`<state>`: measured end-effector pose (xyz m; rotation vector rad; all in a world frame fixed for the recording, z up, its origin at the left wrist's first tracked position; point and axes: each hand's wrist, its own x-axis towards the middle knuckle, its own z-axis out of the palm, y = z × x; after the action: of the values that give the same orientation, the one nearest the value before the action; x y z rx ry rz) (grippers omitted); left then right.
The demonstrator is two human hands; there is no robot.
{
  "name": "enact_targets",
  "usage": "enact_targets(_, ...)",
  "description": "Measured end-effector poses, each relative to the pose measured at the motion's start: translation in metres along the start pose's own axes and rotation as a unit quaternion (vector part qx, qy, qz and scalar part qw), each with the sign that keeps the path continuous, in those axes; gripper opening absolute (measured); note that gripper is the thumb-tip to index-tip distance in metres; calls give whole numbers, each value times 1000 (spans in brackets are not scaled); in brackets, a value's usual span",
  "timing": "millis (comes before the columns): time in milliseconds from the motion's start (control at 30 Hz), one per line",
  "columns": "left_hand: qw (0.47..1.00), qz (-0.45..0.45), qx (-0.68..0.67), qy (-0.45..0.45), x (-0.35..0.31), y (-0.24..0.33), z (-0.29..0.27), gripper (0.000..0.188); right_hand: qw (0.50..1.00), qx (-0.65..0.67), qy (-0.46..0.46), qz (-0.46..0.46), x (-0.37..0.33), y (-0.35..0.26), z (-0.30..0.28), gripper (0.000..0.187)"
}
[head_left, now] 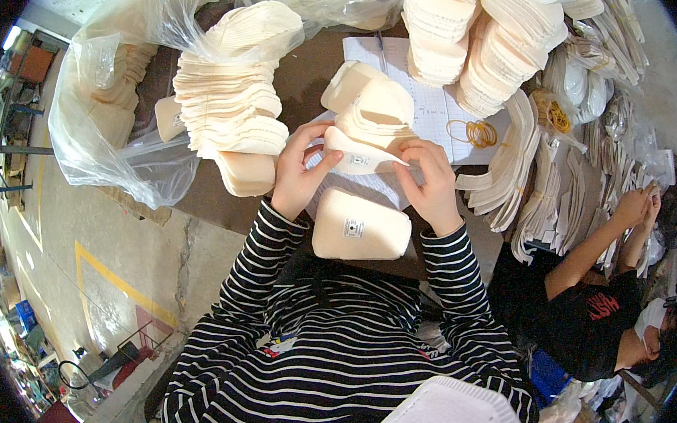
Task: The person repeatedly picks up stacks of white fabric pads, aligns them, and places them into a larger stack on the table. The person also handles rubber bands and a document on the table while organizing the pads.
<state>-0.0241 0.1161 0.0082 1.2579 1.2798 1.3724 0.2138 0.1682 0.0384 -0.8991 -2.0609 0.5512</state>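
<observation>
My left hand (299, 171) and my right hand (430, 181) pinch the two ends of a cream foam pad (371, 162) with a small printed label. The pad is curved between them, at the near side of a small stack of similar pads (382, 109). Closer to my body lies another rounded cream pad (368, 227), its printed label facing up. A long row of stacked pads (230, 100) stands to the left of my left hand. Under the small stack, the papers (441, 114) with a printed grid are partly covered.
A clear plastic bag (93, 164) with more pads lies at the left. Banded pad bundles (491, 25) stand at the far right, near loose yellow rubber bands (473, 133). Strip bundles (508, 172) lie to the right, where a co-worker's hands (638, 205) are busy.
</observation>
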Motion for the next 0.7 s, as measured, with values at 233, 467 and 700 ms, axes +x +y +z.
enact_targets(233, 995, 41, 87, -5, 6, 4, 2, 57, 1000, -11, 19, 10, 0, 3, 0, 24)
enact_targets(467, 989, 26, 144, 0, 8, 5, 2, 47, 998, -22, -6, 67, -1, 6, 4, 36)
enact_targets(700, 991, 3, 136, -9, 1, 6, 4, 29, 999, 5, -27, 44, 0, 5, 3, 38)
